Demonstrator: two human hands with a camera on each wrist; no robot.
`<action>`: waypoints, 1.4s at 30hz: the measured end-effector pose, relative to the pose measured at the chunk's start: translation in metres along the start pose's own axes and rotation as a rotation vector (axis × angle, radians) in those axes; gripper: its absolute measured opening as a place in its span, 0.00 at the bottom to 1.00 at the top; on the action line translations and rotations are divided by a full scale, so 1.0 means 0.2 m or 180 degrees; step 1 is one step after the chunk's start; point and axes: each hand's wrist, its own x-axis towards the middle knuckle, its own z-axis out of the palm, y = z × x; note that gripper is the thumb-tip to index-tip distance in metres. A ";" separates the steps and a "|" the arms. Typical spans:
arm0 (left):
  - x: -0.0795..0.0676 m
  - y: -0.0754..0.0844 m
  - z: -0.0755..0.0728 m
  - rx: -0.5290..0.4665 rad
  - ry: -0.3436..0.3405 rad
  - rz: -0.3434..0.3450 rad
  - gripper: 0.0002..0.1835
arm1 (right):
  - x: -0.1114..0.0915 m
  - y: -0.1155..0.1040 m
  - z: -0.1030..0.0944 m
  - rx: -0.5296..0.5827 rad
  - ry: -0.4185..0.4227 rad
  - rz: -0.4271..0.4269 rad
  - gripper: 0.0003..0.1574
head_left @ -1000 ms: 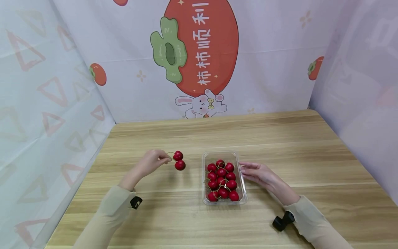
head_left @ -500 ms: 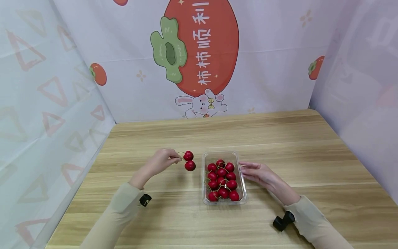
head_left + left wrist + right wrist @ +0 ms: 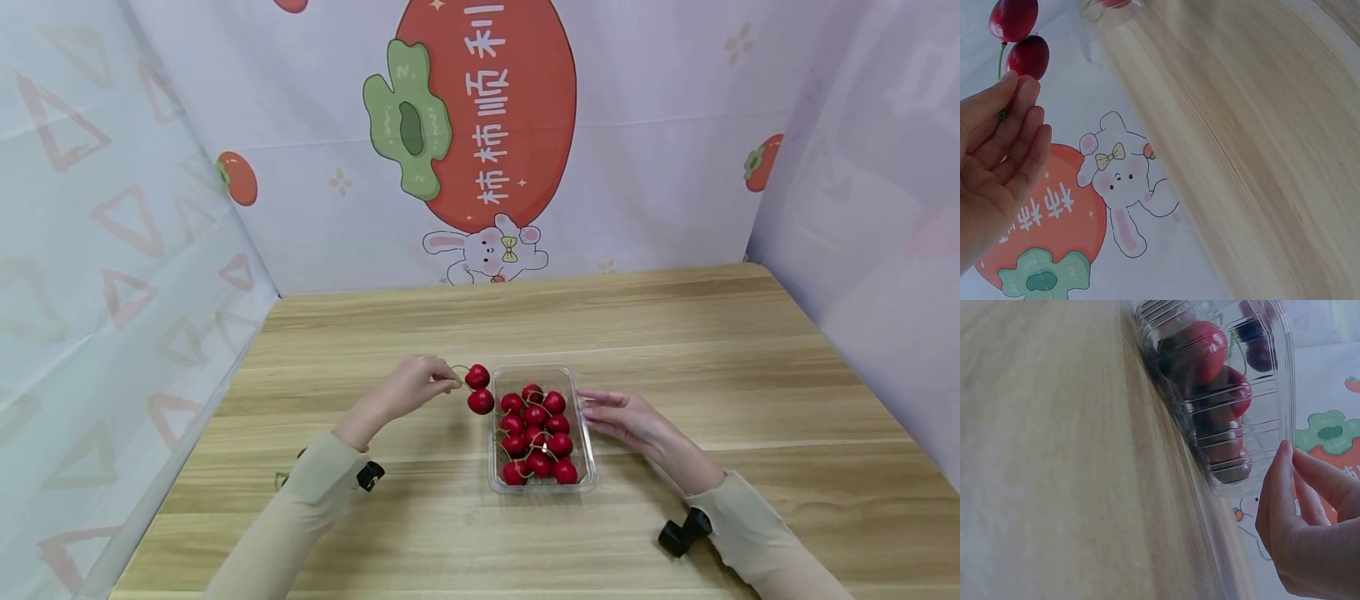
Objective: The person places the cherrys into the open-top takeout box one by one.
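My left hand [image 3: 412, 390] pinches the thin green stems of a pair of dark red cherries [image 3: 480, 390] between thumb and fingertips. The pair hangs at the left rim of a clear plastic box [image 3: 542, 490], overlapping it slightly in the head view. Several red cherries [image 3: 535, 415] with stems lie inside this box. On its right side, my right hand [image 3: 630, 421] touches the rim with nearly straight fingers. In the right wrist view, the fingertips [image 3: 1285, 450] rest right at the clear rim. The left wrist view shows both held cherries [image 3: 1015, 22] above the thumb.
Part of another cherry [image 3: 302, 452] and a green stem [image 3: 280, 479] show beside the left sleeve, which hides the rest. Everything stands on a wood-grain table [image 3: 675, 333]. A printed cloth [image 3: 652, 167] hangs behind it, with further cloths at both sides.
My left hand has carried the cherry pair rightward up to the box's left rim. The sleeve's shift uncovers part of a cherry and a stem on the table. My right hand and the box stay put.
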 end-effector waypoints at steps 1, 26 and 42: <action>0.01 0.01 0.01 0.0006 -0.0008 0.0018 0.05 | 0.00 0.00 0.00 0.0001 -0.0001 -0.0003 0.17; 0.22 0.17 0.15 0.0211 -0.0349 0.0564 0.06 | 0.01 0.00 0.00 -0.0023 -0.0032 -0.0006 0.18; 0.30 0.23 0.22 0.0138 -0.0741 0.0427 0.08 | 0.00 0.00 0.00 0.0000 -0.0043 0.0000 0.18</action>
